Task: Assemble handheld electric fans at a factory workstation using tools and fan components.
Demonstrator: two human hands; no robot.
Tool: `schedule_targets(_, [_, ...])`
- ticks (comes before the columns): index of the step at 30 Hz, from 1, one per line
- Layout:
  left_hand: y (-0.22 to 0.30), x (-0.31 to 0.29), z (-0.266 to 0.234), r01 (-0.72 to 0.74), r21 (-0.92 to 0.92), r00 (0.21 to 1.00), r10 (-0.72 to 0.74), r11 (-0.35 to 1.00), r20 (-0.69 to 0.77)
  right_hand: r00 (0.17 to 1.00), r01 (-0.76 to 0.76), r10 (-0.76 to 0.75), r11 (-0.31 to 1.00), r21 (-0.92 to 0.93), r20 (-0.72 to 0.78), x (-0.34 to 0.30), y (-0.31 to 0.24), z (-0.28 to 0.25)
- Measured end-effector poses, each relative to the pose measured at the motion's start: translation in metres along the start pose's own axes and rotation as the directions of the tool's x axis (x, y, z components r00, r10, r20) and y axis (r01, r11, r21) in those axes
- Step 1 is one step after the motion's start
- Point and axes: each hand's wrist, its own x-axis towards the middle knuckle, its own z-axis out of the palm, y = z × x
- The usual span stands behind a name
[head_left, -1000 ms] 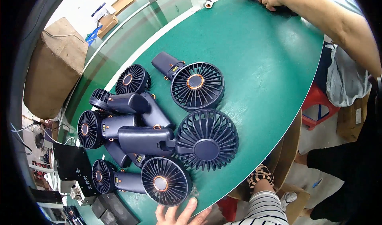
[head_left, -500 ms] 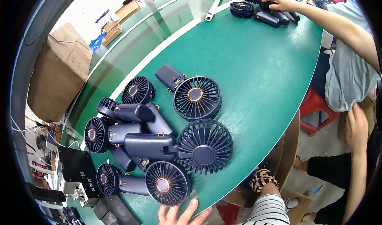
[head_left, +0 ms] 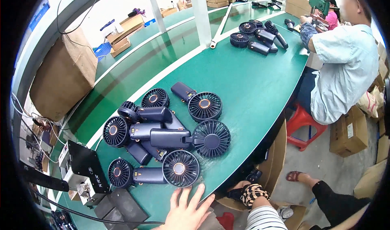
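My left hand point(head_left: 189, 209) rests palm down at the near edge of the green table, fingers spread, holding nothing. Its fingertips are just below the round head of a black handheld fan point(head_left: 180, 168). Beyond lies a loose pile of several such fans; one fan point(head_left: 170, 137) lies across the top, back side up. Another fan point(head_left: 204, 106) lies at the pile's far right. My right arm, with a striped sleeve and an animal-print band point(head_left: 255, 195) at the wrist, reaches down beside a cardboard box point(head_left: 271, 165) below the table. My right hand point(head_left: 239, 185) is mostly hidden there, its grip unclear.
More handheld fans point(head_left: 265, 36) lie at the table's far end. A person in a light shirt point(head_left: 345, 63) sits there on a red stool point(head_left: 304, 126). A black box-shaped device point(head_left: 86, 165) and a dark pad point(head_left: 121, 209) are at left. A white post point(head_left: 201, 16) rises behind the table.
The view has tilted up and shifted. Another person's arm that reached over the far fans is gone from them. More of my left hand shows. My right arm is still low beside the box.
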Motion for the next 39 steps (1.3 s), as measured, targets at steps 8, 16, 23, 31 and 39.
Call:
schedule_targets(8, [-0.006, -0.005, 0.004, -0.056, -0.059, 0.998, 0.055, 0.997, -0.016, 0.931, -0.194, 0.022, 0.876, 0.442, 0.365, -0.048, -0.009, 0.182])
schedule_targets(16, [-0.009, -0.023, 0.001, -0.164, -0.03, 0.986, 0.163, 0.986, -0.04, 0.997, 0.041, -0.079, 0.378, 0.925, -0.012, -0.113, -0.026, 0.083])
schedule_targets(23, [0.027, -0.073, -0.018, -0.472, -0.148, 0.872, 0.436, 0.869, -0.223, 0.85, 0.522, -0.13, 0.33, 0.786, -0.51, -0.232, -0.113, -0.069])
schedule_targets(31, [-0.031, -0.17, -0.045, -0.321, -0.162, 0.909, 0.255, 0.933, -0.331, 0.729, 0.684, -0.632, 0.667, 0.296, -0.262, -0.169, -0.329, -0.111])
schedule_targets(39, [-0.069, -0.238, -0.066, 0.06, -0.148, 0.853, -0.127, 0.987, -0.507, 0.564, 0.808, -0.823, 0.567, -0.16, -0.068, -0.055, -0.404, -0.067])
